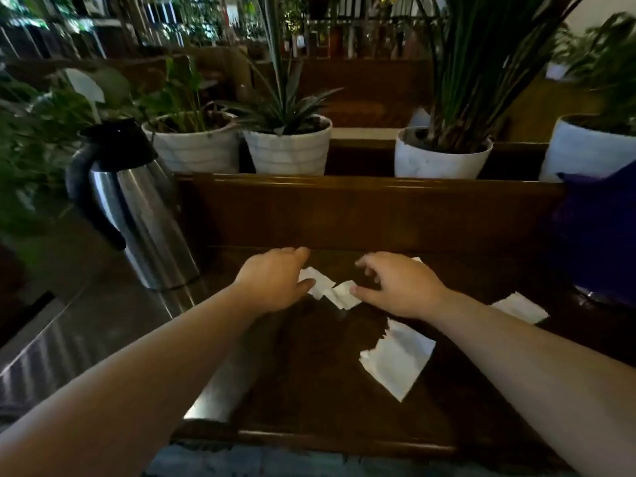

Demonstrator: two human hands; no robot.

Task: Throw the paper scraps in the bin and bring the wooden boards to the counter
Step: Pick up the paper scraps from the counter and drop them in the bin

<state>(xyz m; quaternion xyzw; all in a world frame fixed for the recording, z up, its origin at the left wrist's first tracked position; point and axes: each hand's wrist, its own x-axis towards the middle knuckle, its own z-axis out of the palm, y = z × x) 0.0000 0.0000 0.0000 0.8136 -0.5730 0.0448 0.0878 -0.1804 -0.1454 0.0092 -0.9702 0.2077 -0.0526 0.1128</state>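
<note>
White paper scraps lie on a dark wooden surface [309, 390]. A small crumpled scrap [332, 292] sits between my two hands. My left hand [275, 280] touches its left end with fingers curled and spread. My right hand [395, 287] hovers at its right end, thumb against the paper, fingers apart. A larger torn scrap [397, 361] lies nearer to me under my right forearm. Another scrap [519, 307] rests to the right. A corner of paper [417, 259] peeks out beyond my right hand. I see no bin and no loose boards.
A steel thermos jug [137, 215] with a black lid stands at the left. Several potted plants in white pots [287, 149] line the ledge behind a raised wooden back panel [361, 208]. A purple object [599, 235] sits at the right edge.
</note>
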